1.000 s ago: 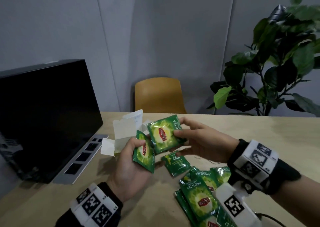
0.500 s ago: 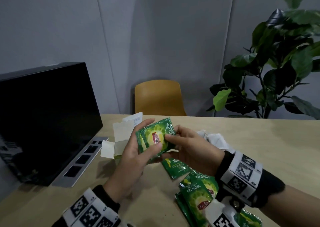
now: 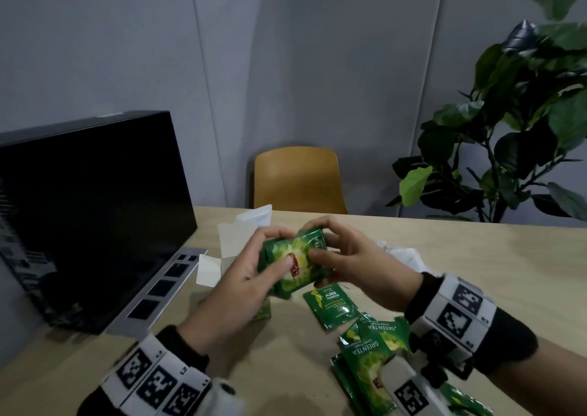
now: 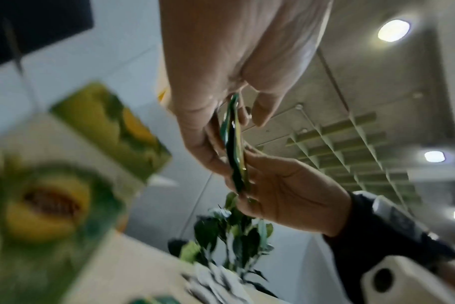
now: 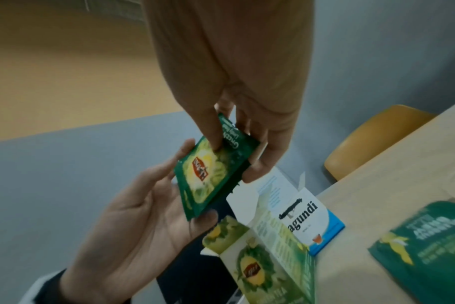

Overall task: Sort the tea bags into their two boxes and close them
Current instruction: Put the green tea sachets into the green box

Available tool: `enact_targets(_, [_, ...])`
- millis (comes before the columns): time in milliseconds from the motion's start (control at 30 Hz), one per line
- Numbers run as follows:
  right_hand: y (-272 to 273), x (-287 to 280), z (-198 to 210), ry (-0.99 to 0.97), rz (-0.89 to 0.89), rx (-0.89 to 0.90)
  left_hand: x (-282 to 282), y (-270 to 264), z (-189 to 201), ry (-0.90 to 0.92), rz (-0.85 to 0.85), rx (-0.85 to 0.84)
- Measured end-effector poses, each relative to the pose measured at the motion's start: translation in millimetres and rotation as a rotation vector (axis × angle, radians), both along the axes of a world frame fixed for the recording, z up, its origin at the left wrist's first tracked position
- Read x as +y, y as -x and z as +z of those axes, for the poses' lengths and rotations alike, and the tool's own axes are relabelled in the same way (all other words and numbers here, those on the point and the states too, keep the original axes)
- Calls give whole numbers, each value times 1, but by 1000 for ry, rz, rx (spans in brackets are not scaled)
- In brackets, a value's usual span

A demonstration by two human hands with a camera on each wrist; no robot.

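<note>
Head view: both hands are up over the surface (image 3: pixel 476 257), sharing a small stack of green tea bags (image 3: pixel 293 263). Left hand (image 3: pixel 247 276) cradles the stack with fingers curled round its left edge; right hand (image 3: pixel 349 263) pinches its right side, thumb on the front. Open white-flapped box (image 3: pixel 235 241) sits just behind the hands, beside the laptop (image 3: pixel 89 212). One green bag (image 3: pixel 330 304) lies flat below the hands, and a loose pile of green bags (image 3: pixel 371 355) sits near the right wrist; crumpled white wrappers (image 3: pixel 403 253) lie behind the right hand. Left wrist view: stack seen edge-on (image 4: pixel 235 148), squeezed between left fingers (image 4: pixel 203 144) and the right hand (image 4: pixel 286 197); green box (image 4: pixel 112 131) blurred at left. Right wrist view: right thumb and fingers (image 5: pixel 213 135) pinch the stack's top end (image 5: pixel 213 174), left palm (image 5: pixel 133 230) under it. Below: green tea box (image 5: pixel 268 265), flaps open, and a blue-and-white box (image 5: pixel 314 222) behind, touching it.
</note>
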State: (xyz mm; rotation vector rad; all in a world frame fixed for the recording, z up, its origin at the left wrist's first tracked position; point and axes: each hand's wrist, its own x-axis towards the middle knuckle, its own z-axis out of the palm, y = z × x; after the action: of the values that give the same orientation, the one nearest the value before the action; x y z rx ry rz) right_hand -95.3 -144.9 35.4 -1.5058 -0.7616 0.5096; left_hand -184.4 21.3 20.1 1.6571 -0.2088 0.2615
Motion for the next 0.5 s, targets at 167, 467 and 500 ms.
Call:
enact_targets(167, [-25,3,15,-110,-202,-29,49,-3,19,-306,420,-182])
enact_targets(467, [-38,75,5,-106,-163,-85,76,1,4,-1242,304,-10])
enact_targets(500, [-36,83,-1,-40,-157,-134,76,1,1,-1292,288,24])
